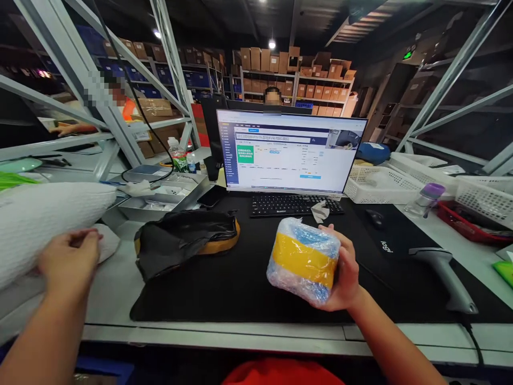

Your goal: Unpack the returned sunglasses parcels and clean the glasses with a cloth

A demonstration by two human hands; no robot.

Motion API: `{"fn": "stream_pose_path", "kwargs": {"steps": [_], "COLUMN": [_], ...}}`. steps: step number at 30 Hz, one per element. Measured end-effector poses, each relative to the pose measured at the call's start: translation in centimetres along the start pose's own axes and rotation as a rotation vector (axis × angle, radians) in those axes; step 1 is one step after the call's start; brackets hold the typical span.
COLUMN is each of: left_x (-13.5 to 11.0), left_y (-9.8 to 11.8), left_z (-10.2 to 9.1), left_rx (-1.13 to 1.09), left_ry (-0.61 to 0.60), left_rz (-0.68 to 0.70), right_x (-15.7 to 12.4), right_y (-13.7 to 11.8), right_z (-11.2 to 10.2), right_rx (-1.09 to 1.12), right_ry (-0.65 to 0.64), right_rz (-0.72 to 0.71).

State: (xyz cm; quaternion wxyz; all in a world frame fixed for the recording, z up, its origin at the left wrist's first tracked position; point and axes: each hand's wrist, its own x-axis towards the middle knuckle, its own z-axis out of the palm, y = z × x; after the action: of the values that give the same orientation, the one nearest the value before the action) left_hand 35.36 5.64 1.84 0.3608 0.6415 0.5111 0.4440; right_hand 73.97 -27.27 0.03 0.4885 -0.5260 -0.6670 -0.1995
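Bubble wrap covered the parcel [303, 260] with a yellow band, held tight in the right hand [345, 275] above the tabletop's [248, 331] front edge. The left hand [69, 264] pinched a white padded bag [38, 222] at the left edge.

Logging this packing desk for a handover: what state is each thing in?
Bubble-wrapped parcel, taped yellow, held up in right hand.
Left hand, on white padded bundle, grip unclear.
Monitor, switched on.
Phone, screen dark.
Black bag, crumpled, lying flat.
Barcode scanner, lying down, unheld.
Bottle, upright, capped.
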Motion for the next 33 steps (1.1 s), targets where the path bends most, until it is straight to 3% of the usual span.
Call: {"fn": "stream_pose_path", "kwargs": {"steps": [1,2,3,4,6,9,11,15,21,24,28,30,33], "left_x": [-1.3,-2.9,-4.6,-6.6,-10.2,-13.9,-14.9,-15.1,-14.8,-13.9,-12.6,-12.2,-12.0], "left_y": [1.6,3.3,5.1,6.9,10.1,13.5,14.8,16.5,18.7,19.0,18.2,17.9,17.7], "left_z": [0.4,1.2,2.2,3.5,6.4,10.8,13.2,16.0,17.5,17.7,18.1,18.6,19.6], "left_rx": [0.198,0.342,0.380,0.361,0.262,0.205,0.244,0.274,0.206,0.194,0.122,0.089,0.085], "left_ry": [0.241,0.344,0.355,0.252,-0.070,-0.507,-0.639,-0.783,-0.765,-0.715,-0.623,-0.610,-0.616], "left_rz": [0.089,0.205,0.342,0.499,0.817,1.117,1.133,1.010,0.992,1.021,1.080,1.135,1.243], "right_x": [0.1,0.2,0.3,0.5,0.7,0.8,0.8,0.7,-0.4,-3.3,-8.7,-10.7,-11.9], "right_y": [0.0,-0.1,-0.2,-0.3,-0.6,-0.8,-1.0,-1.4,0.0,2.8,6.1,6.8,6.9], "right_z": [0.1,0.1,0.1,0.1,0.2,0.0,-0.3,-1.8,-5.2,-7.4,-9.5,-9.9,-10.2], "right_rx": [-0.010,-0.027,-0.045,-0.062,-0.085,-0.113,-0.110,-0.053,-0.104,-0.277,-0.798,-0.879,-0.858], "right_ry": [-0.031,-0.061,-0.089,-0.117,-0.172,-0.258,-0.268,-0.233,-0.237,-0.265,-0.563,-0.643,-0.652], "right_rz": [-0.008,-0.008,-0.007,-0.007,0.003,0.054,0.067,0.080,0.236,0.486,1.033,1.119,1.068]}}
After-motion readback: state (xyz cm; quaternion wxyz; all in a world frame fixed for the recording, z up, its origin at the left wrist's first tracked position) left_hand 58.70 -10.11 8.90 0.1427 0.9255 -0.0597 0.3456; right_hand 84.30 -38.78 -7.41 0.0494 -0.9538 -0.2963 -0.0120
